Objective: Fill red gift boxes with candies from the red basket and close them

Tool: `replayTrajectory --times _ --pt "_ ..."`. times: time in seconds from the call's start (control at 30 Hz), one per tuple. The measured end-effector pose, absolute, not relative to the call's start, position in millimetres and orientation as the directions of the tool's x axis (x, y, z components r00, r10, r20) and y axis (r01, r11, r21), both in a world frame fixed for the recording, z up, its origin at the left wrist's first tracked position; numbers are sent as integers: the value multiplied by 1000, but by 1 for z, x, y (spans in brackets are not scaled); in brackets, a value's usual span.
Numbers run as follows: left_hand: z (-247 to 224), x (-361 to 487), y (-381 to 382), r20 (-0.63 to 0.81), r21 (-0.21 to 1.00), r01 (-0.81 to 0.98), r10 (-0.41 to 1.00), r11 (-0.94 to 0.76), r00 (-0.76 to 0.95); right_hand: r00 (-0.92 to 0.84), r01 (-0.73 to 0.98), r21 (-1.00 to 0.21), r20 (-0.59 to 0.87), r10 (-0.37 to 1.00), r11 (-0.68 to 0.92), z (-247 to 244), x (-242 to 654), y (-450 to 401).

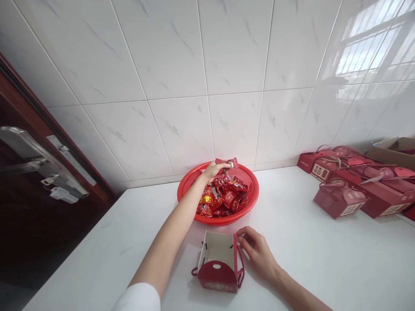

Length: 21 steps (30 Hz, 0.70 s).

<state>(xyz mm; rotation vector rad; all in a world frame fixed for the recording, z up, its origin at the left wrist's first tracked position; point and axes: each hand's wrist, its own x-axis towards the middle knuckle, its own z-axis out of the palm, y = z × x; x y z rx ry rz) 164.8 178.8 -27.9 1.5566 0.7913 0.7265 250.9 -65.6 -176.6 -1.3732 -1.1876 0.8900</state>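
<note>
The left hand (212, 170) has its grip closed on a small red packet (233, 163), over the back of the red basket (223, 220) with shiny packets (231, 198) in it. The right hand (257, 250) is at the side of the open red box (218, 275) on the white desk (311, 255), fingers bent, but I cannot tell if its grip is pinching it.

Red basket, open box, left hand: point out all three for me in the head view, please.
Red basket (223, 220): head view, on the near side of its rim.
Open box (218, 277): head view, on its near wall, below the round hole.
Left hand (213, 170): head view, on the back of the hand.
</note>
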Motion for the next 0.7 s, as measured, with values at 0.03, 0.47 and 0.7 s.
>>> replayTrajectory --times 0.03,0.47,0.7 --pt "-27 163 175 20 996 61 815 -68 579 250 161 -982 142 958 103 -175 252 -67" --pt "-33 149 157 132 990 -113 802 -81 583 492 -25 -950 259 831 311 -54 285 62" --pt "-42 151 169 163 987 -89 809 -136 565 404 -297 -913 146 903 280 -62 283 92"
